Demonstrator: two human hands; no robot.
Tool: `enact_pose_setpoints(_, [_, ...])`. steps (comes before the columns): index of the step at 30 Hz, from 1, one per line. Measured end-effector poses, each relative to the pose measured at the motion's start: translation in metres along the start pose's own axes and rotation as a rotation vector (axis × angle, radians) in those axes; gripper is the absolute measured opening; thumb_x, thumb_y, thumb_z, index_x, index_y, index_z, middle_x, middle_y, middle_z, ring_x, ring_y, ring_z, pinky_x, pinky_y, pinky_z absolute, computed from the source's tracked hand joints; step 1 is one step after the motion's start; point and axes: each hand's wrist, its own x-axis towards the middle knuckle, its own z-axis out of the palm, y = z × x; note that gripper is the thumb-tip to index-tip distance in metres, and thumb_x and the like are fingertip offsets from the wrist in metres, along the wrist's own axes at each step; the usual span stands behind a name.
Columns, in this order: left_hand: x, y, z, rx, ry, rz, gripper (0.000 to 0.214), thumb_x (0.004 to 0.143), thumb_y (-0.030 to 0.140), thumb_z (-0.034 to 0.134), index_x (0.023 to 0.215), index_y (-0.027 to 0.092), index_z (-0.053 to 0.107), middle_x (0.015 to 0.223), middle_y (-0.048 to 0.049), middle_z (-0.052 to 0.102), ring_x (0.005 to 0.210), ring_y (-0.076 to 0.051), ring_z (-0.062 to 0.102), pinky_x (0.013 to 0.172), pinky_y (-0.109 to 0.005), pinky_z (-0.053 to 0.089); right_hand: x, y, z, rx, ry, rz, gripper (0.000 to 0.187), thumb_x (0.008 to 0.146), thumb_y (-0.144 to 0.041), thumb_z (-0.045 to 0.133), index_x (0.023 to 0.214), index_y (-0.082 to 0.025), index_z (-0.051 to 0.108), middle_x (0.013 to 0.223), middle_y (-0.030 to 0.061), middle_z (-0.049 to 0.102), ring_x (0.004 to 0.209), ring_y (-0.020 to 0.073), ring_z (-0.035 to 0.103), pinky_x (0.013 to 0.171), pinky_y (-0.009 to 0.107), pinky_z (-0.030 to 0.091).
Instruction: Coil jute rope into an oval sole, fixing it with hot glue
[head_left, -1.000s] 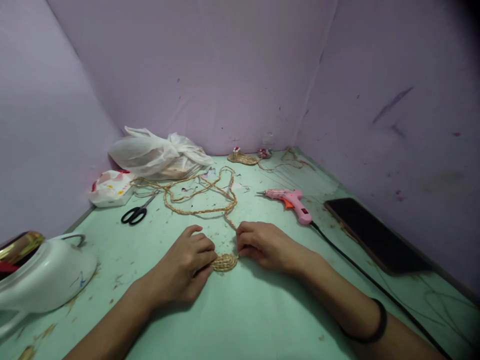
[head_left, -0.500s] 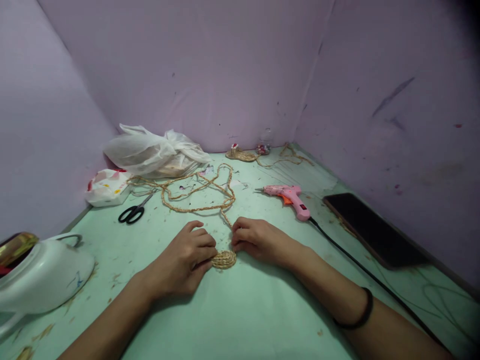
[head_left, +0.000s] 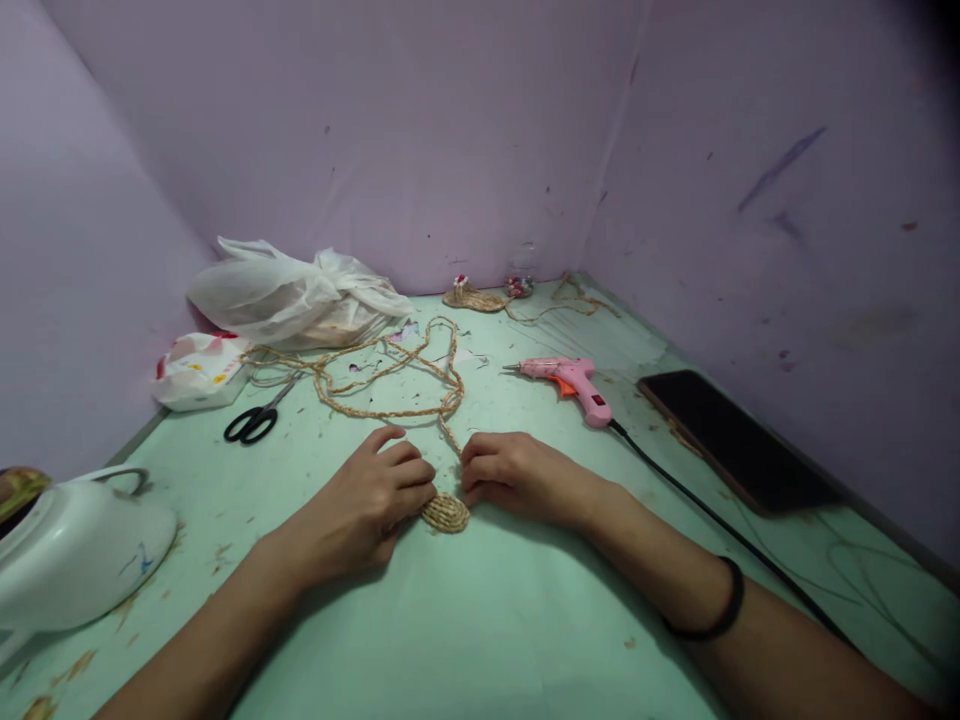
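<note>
A small coiled piece of braided straw cord (head_left: 448, 514) lies between my hands, low over the green tabletop. My left hand (head_left: 386, 497) grips its left edge, thumb and fingers closed on it. On the other side, my right hand (head_left: 510, 472) pinches the braided cord (head_left: 448, 434) close to where it joins the coil; the fingertips partly hide that spot. From there the cord runs away from me into loose loops on the table.
Beyond my right hand lies a pink glue gun (head_left: 566, 380) with a black cable, and a dark phone (head_left: 739, 440). Black-handled scissors (head_left: 253, 424), a tissue pack (head_left: 201, 372), a plastic bag (head_left: 300, 295) and a white container (head_left: 90, 550) are leftward. A straw slipper shape (head_left: 476, 299) sits at the back.
The coil has tilted, showing more of its flat spiral face. Both hands keep their hold, and the whole view has shifted slightly.
</note>
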Motion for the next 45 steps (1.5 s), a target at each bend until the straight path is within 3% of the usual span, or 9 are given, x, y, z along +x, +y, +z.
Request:
enact_pose_setpoints(7, [0.004, -0.001, 0.000, 0.033, -0.025, 0.025, 0.026, 0.077, 0.009, 0.050, 0.096, 0.022, 0.061, 0.086, -0.0036, 0.064, 0.085, -0.020, 0.055, 0.090, -0.041, 0.037, -0.002, 0.000, -0.009, 0.042, -0.083, 0.005, 0.017, 0.083, -0.008, 0.060, 0.089, -0.018, 0.072, 0.100, 0.0050, 0.064, 0.086, 0.0141, 0.062, 0.079, 0.025, 0.046])
enact_pose_setpoints(16, [0.013, -0.002, -0.003, 0.124, -0.051, 0.078, 0.029, 0.074, 0.009, 0.051, 0.099, 0.020, 0.061, 0.089, -0.0036, 0.064, 0.083, -0.019, 0.054, 0.090, -0.042, 0.036, -0.003, -0.003, -0.007, -0.062, -0.088, 0.069, 0.015, 0.081, -0.008, 0.059, 0.086, -0.018, 0.069, 0.096, 0.0034, 0.064, 0.081, 0.0149, 0.060, 0.071, 0.026, 0.044])
enact_pose_setpoints(24, [0.021, -0.007, 0.012, 0.314, 0.127, 0.275, 0.021, 0.088, 0.012, 0.042, 0.095, 0.018, 0.061, 0.083, -0.0024, 0.064, 0.082, -0.018, 0.055, 0.095, -0.043, 0.035, -0.006, -0.006, -0.013, -0.033, -0.084, 0.056, 0.011, 0.081, -0.011, 0.063, 0.083, -0.019, 0.070, 0.090, 0.0010, 0.064, 0.075, 0.0117, 0.058, 0.067, 0.023, 0.039])
enact_pose_setpoints(27, [0.022, -0.001, 0.015, 0.285, 0.152, 0.279, 0.021, 0.088, 0.010, 0.042, 0.094, 0.016, 0.062, 0.079, -0.0032, 0.065, 0.079, -0.018, 0.056, 0.090, -0.041, 0.040, -0.006, -0.010, -0.012, -0.082, -0.095, 0.062, 0.010, 0.079, -0.010, 0.063, 0.080, -0.018, 0.069, 0.086, 0.0005, 0.064, 0.070, 0.0115, 0.056, 0.062, 0.023, 0.036])
enact_pose_setpoints(30, [0.017, 0.010, 0.016, 0.158, 0.218, 0.088, 0.023, 0.085, 0.010, 0.044, 0.094, 0.016, 0.064, 0.077, -0.0046, 0.065, 0.073, -0.017, 0.057, 0.080, -0.037, 0.045, -0.006, -0.011, -0.010, -0.079, -0.101, 0.090, 0.012, 0.077, -0.008, 0.063, 0.079, -0.019, 0.069, 0.085, -0.0001, 0.064, 0.069, 0.0115, 0.055, 0.061, 0.024, 0.034])
enact_pose_setpoints(33, [0.011, 0.023, 0.013, 0.040, 0.358, -0.385, 0.022, 0.087, 0.020, 0.045, 0.092, 0.018, 0.066, 0.080, -0.0060, 0.068, 0.073, -0.018, 0.060, 0.069, -0.032, 0.046, -0.005, -0.011, -0.009, -0.040, -0.087, 0.076, 0.013, 0.077, -0.009, 0.063, 0.080, -0.020, 0.069, 0.088, -0.0008, 0.065, 0.070, 0.0110, 0.055, 0.061, 0.024, 0.034])
enact_pose_setpoints(36, [0.011, 0.035, 0.010, -0.132, 0.190, -0.802, 0.025, 0.085, 0.036, 0.050, 0.080, 0.020, 0.068, 0.075, -0.0033, 0.069, 0.066, -0.017, 0.061, 0.060, -0.029, 0.043, -0.004, -0.012, -0.007, -0.056, -0.083, 0.065, 0.012, 0.077, -0.010, 0.064, 0.080, -0.020, 0.070, 0.089, -0.0012, 0.066, 0.070, 0.0107, 0.055, 0.059, 0.024, 0.032])
enact_pose_setpoints(39, [0.017, 0.040, 0.008, -0.221, 0.040, -0.930, 0.026, 0.079, 0.042, 0.055, 0.075, 0.021, 0.068, 0.069, -0.0013, 0.067, 0.064, -0.018, 0.060, 0.058, -0.029, 0.040, -0.003, -0.015, -0.004, -0.082, -0.080, 0.063, 0.013, 0.078, -0.011, 0.064, 0.083, -0.020, 0.070, 0.094, -0.0006, 0.067, 0.073, 0.0114, 0.057, 0.058, 0.025, 0.031])
enact_pose_setpoints(45, [0.023, 0.039, 0.010, -0.240, 0.006, -0.980, 0.020, 0.076, 0.039, 0.055, 0.080, 0.022, 0.065, 0.071, 0.0006, 0.066, 0.066, -0.018, 0.060, 0.059, -0.028, 0.038, -0.002, -0.019, -0.004, -0.064, -0.113, 0.064, 0.011, 0.079, -0.011, 0.063, 0.084, -0.019, 0.070, 0.096, 0.0008, 0.067, 0.074, 0.0121, 0.058, 0.059, 0.024, 0.033])
